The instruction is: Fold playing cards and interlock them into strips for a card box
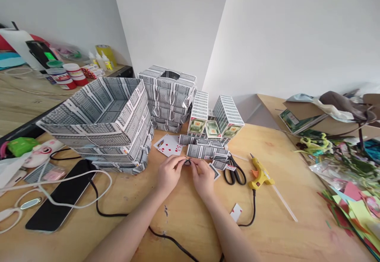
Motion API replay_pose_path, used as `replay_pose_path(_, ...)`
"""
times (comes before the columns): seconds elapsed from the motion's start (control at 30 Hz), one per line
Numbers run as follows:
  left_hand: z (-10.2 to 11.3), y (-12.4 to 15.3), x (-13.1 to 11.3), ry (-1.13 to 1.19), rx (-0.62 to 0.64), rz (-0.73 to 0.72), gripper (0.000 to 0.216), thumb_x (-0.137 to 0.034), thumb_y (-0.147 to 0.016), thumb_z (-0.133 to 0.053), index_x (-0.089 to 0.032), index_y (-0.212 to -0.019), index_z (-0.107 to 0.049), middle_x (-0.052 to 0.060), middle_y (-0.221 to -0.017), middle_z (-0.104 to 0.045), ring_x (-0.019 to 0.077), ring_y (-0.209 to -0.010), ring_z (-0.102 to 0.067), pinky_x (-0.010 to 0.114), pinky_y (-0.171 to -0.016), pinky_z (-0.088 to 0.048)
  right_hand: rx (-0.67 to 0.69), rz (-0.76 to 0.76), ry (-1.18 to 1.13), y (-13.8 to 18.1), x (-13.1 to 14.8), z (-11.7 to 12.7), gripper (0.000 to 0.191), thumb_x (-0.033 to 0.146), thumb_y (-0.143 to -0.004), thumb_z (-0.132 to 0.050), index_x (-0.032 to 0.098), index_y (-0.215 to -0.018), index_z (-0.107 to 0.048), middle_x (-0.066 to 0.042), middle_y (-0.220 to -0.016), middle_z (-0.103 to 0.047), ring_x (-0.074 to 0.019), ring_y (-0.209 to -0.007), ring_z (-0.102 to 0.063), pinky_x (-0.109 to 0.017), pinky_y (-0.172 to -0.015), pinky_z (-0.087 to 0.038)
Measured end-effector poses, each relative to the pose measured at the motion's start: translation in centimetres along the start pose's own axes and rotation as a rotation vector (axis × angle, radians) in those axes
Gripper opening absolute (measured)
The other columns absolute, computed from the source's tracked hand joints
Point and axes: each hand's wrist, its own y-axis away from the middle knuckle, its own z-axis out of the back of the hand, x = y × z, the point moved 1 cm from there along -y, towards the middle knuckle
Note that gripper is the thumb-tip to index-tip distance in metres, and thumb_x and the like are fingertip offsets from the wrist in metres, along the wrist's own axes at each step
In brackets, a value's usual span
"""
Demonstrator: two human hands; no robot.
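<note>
My left hand (168, 174) and my right hand (204, 178) meet at the middle of the wooden table (282, 230). Their fingertips pinch one small folded playing card (187, 160) between them. Just beyond the hands lie folded card pieces (206, 151) in a row and a face-up diamonds card (168, 146). Behind these stand stacked card decks (214, 118). A large open box built of folded cards (101, 119) stands to the left, and a smaller card-built block (169, 95) sits behind it.
Black scissors (234, 171) and a yellow glue gun (259, 175) lie right of the hands, its black cord (166, 236) running under my arms. A phone (61, 196) and white cable lie left. Paper scraps (353, 202) pile at right. Jars (69, 75) stand far left.
</note>
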Motion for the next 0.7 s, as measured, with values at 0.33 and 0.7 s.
replay_pose_path(0.33,-0.29,0.32,-0.46,-0.01,0.014,-0.015,0.021,-0.017,-0.078,-0.049,-0.021,-0.093,-0.064,0.004,-0.088,-0.067,0.0144,-0.079,-0.062,0.026,-0.074,-0.051,-0.008,-0.003,0.166,0.45,-0.35,-0.37,0.019,0.023,-0.081,-0.046,0.018,-0.088,-0.063,-0.005,-0.07,-0.067,-0.0167,-0.062,-0.06,-0.027,-0.061,-0.045)
replay_pose_path(0.7,-0.46,0.57,-0.64,-0.082,-0.023,-0.008,0.024,-0.011,-0.075,-0.048,-0.021,-0.092,-0.063,0.003,-0.09,-0.068,0.0151,-0.08,-0.064,0.027,-0.076,-0.052,0.0,-0.076,0.173,0.7,-0.29,-0.56,0.02,0.019,-0.078,-0.045,0.017,-0.088,-0.062,-0.005,-0.07,-0.067,-0.0177,-0.063,-0.061,-0.027,-0.06,-0.044)
